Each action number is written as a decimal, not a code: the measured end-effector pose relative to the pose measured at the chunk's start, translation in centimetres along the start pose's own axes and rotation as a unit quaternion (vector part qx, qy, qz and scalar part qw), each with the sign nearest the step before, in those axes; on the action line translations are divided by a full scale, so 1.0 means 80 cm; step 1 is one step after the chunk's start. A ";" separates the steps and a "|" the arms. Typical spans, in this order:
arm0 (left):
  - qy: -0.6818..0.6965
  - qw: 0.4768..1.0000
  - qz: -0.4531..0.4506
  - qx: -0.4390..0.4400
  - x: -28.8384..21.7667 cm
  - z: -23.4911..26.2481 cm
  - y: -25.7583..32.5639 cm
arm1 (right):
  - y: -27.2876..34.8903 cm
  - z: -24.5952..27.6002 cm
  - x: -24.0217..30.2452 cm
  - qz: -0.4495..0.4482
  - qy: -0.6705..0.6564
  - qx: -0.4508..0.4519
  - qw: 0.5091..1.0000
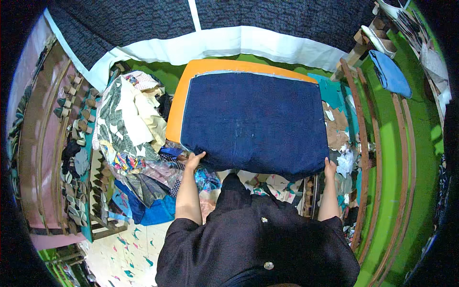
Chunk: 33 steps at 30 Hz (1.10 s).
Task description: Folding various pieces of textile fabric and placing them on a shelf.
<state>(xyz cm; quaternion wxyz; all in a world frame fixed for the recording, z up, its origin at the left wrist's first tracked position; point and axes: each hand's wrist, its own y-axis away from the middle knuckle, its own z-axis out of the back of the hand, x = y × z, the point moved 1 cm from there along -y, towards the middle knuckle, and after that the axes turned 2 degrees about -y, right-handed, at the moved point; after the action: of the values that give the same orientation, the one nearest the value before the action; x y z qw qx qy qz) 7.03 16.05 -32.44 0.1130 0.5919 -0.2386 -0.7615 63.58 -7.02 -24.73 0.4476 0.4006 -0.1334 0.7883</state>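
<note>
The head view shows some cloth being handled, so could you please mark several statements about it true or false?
1. The left hand is at the navy cloth's near left corner. True.
2. The right hand is well away from the cloth. False: the right hand is at its near right corner.
3. Orange board shows past the cloth's far edge. True.
4. The heap lies right of the cloth. False: the heap is on its left.

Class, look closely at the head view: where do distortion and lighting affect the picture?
Head view: the wooden rails at right bow with fisheye distortion; same head view: the black shirt loses fold detail in darkness; again head view: the dark blue cloth shows no strong glare, while the picture's corners go black.
</note>
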 end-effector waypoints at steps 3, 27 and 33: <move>-0.054 0.996 0.043 -0.051 -0.017 -0.026 -0.003 | -0.018 -0.002 -0.045 -0.014 -0.013 -0.014 1.000; -0.175 0.975 -0.071 0.117 -0.148 0.124 0.125 | 0.021 0.082 0.126 0.140 0.076 0.043 0.986; -0.168 0.978 -0.126 -0.002 -0.316 0.145 0.136 | -0.034 0.134 0.200 0.145 -0.231 0.074 0.959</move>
<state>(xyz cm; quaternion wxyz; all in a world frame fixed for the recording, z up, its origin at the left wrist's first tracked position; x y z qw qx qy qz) 1.66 20.87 -3.43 -0.0240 0.4809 -0.1764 -0.8585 66.80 -2.02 -6.17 0.2548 0.5797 -0.2311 0.7386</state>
